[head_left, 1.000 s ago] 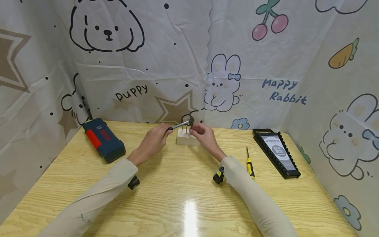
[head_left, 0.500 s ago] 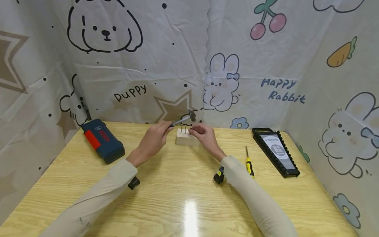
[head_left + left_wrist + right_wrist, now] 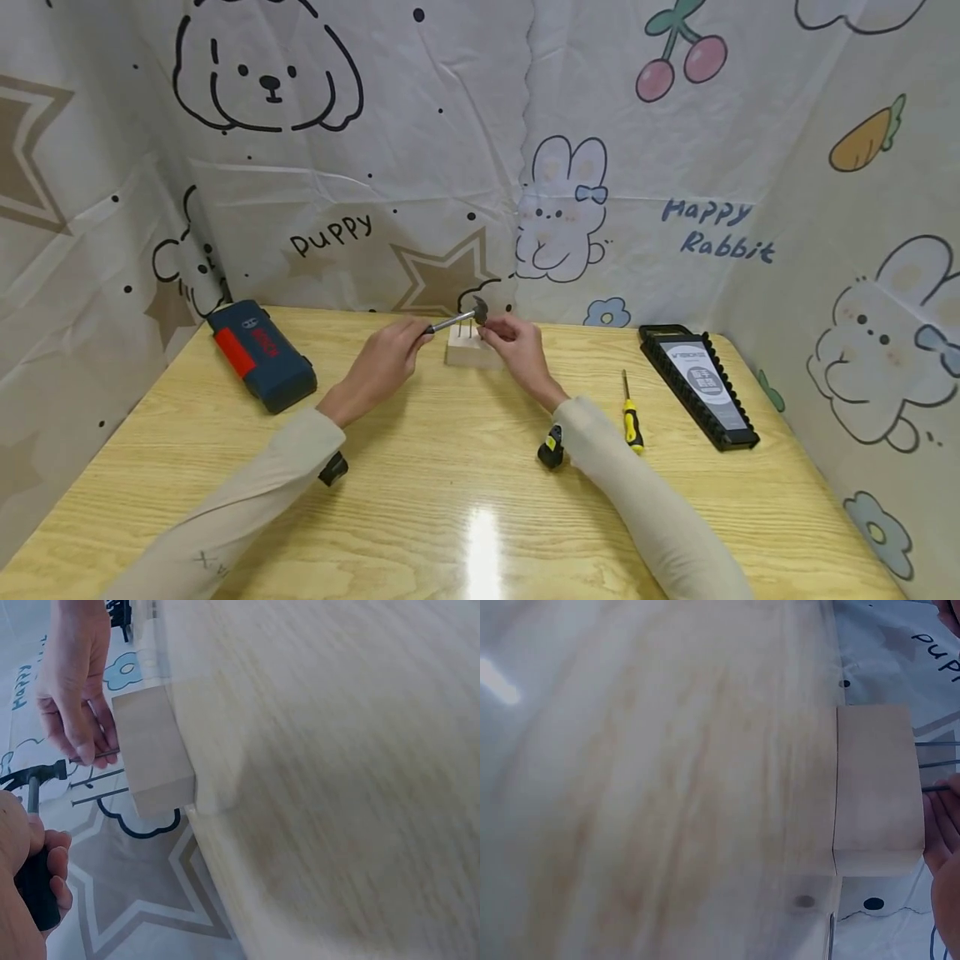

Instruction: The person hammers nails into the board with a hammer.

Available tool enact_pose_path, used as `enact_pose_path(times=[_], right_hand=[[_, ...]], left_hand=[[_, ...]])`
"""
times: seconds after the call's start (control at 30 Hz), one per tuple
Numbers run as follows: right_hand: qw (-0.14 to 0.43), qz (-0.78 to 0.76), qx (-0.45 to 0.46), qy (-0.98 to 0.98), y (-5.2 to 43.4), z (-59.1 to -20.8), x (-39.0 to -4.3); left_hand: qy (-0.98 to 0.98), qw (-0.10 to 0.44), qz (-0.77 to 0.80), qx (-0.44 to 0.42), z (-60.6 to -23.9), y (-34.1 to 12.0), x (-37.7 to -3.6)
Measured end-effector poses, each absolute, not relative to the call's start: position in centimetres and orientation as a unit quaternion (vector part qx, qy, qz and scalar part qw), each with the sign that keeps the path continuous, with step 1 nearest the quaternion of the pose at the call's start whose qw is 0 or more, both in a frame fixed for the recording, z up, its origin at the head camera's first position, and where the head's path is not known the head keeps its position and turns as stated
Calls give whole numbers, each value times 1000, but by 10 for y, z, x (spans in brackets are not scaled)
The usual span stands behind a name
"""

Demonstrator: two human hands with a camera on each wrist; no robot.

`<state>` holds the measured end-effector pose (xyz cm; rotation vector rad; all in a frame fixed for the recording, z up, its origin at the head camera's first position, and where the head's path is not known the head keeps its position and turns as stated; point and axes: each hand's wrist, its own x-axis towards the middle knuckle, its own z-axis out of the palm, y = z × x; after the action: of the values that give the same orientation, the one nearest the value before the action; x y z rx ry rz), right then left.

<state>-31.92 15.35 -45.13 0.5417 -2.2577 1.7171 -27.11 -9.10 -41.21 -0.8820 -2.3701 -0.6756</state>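
A pale wooden block sits near the back of the table. Two nails stand upright in its top, and beside them is a third nail, pinched by the thumb and fingers of my right hand. My left hand grips the dark handle of a claw hammer. In the left wrist view the hammer head is close to the pinched nail's head. The right wrist view shows the block with the nails reaching past the right edge, and only part of the right hand.
A blue and red Bosch case lies at the left. On the right are a yellow and black screwdriver and a black tool rack. Printed cloth hangs behind the table.
The hammer head rose a little half a second ago and is now lower, over the pinched nail. My right hand stays at the block.
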Motion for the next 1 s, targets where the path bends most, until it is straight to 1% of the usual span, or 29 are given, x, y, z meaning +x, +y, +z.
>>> enact_pose_path(times=[0.3,0.6,0.87,0.93,1.0], right_hand=[[152,557,191,-794,152,-450,-319],[148,535,187,-811,154,-449,-324],[129,537,180,-814,155,-450,-325],[124,542,181,-811,155,-450,-325],[120,545,179,-810,156,-448,-326]], left_hand=[[-871,267,-253,-327,-413,-86,-272],[-871,268,-259,-322,-405,-80,-274],[-835,330,-282,-339,-398,-85,-270],[-840,322,-271,-343,-398,-86,-269],[-852,301,-253,-346,-399,-87,-269]])
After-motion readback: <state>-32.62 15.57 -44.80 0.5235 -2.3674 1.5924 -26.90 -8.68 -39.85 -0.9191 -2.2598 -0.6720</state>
